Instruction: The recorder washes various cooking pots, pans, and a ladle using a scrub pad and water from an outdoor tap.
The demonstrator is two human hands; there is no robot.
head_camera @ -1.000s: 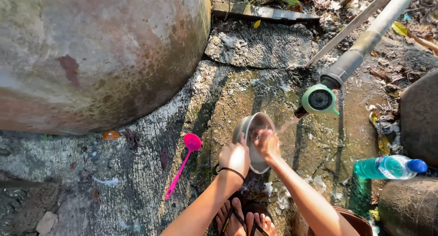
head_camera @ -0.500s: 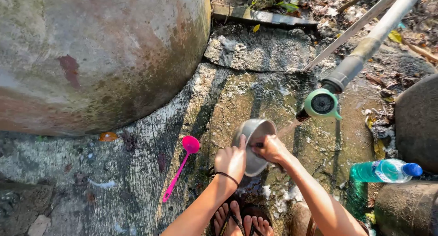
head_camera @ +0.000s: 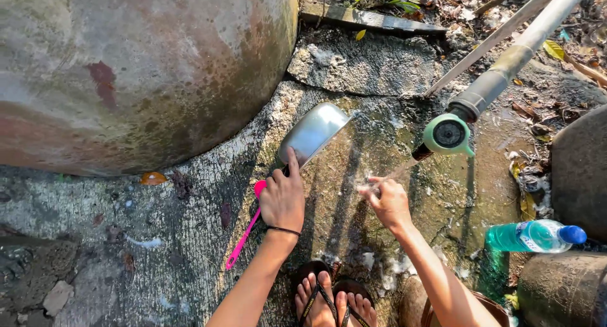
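My left hand (head_camera: 283,197) grips the handle of a small metal pot (head_camera: 313,133) and holds it out over the wet concrete, bottom up, near the big jar. My right hand (head_camera: 387,199) is empty with fingers loosely spread, under the thin stream of water from the green tap (head_camera: 447,135). A pink plastic ladle (head_camera: 243,236) lies on the ground, its bowl partly hidden under my left hand. My feet in dark flip-flops (head_camera: 332,298) show at the bottom.
A huge stained clay jar (head_camera: 126,68) fills the upper left. The tap's pipe (head_camera: 518,52) runs up to the right. A green-tinted plastic bottle with blue cap (head_camera: 537,234) lies at the right between dark rounded pots (head_camera: 578,166). Soap foam (head_camera: 395,264) dots the mossy concrete.
My left hand has carried the pot up and left, away from the tap stream. My right hand let go of the pot and now sits alone under the water.
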